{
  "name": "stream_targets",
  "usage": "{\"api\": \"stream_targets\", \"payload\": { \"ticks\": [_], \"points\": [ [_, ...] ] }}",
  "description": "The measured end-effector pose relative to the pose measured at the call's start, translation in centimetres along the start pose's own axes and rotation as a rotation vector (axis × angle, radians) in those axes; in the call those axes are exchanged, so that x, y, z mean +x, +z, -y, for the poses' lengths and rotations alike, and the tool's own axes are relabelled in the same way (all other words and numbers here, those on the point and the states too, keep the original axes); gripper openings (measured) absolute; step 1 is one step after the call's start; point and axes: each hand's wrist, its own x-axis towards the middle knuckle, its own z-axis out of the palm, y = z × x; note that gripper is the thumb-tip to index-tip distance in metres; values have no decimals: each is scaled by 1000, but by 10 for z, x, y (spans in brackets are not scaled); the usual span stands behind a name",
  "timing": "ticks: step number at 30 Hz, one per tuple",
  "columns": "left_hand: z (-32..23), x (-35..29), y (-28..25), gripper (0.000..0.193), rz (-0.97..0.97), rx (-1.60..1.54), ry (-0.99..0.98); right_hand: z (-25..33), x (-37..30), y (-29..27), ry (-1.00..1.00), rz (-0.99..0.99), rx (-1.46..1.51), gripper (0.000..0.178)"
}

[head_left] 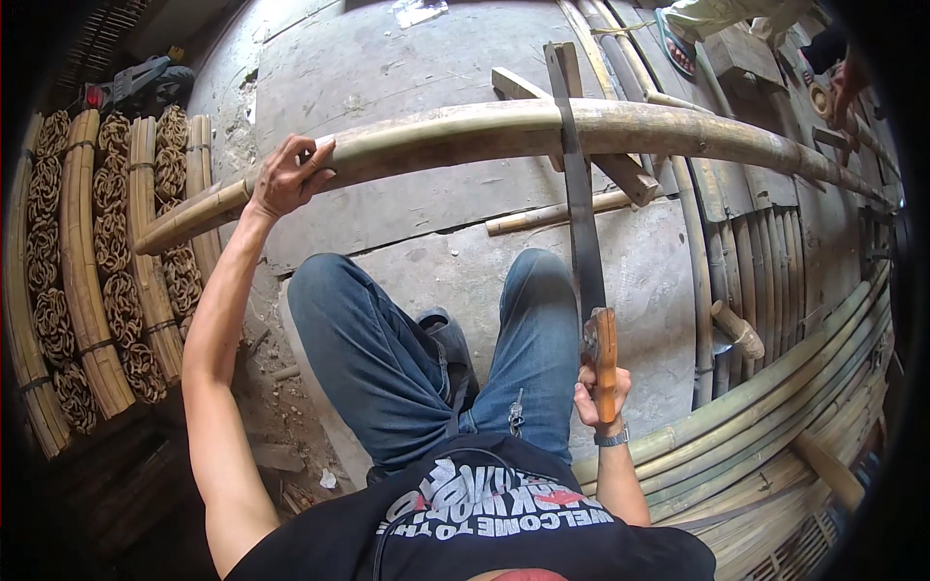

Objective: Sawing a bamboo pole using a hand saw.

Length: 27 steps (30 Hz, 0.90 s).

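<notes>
A long thick bamboo pole (446, 138) runs from left to right in front of me, propped on a crossed wooden support (625, 178). My left hand (289, 176) is closed over the pole's left part, its fingers curled on the upper side. In my right hand (603, 392), near my right thigh, is the wooden handle of a handsaw (584, 223). The saw's long blade points away from me and crosses the pole near its middle. From this angle I cannot tell how deep the teeth sit in the bamboo.
Bundles of bamboo strips (89, 261) are stacked at the left, a power tool (136, 85) behind them. Long bamboo poles (736, 407) lie at the lower right. A short bamboo piece (557, 213) rests beyond my knees. Another person's sandalled foot (678, 46) shows at the far right.
</notes>
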Motion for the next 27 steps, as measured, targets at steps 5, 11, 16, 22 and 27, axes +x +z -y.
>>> {"api": "stream_targets", "payload": {
  "ticks": [5, 11, 16, 22, 27],
  "points": [
    [6, 6, 5, 48, 25, 42, 48, -1, -4, -4, 54, 7, 15, 19],
    [21, -26, -3, 52, 20, 153, 79, -12, -2, 7, -66, -1, -48, 9],
    [17, 4, 16, 54, 23, 127, 154, 0, -28, 21, 230, -258, 238, 22],
    [25, -10, -3, 47, 36, 51, 159, -20, -23, 13, 74, -60, 210, 21],
    [20, -4, 0, 46, -6, 56, 180, -27, -35, 22, 61, -132, 254, 31]
  ]
}}
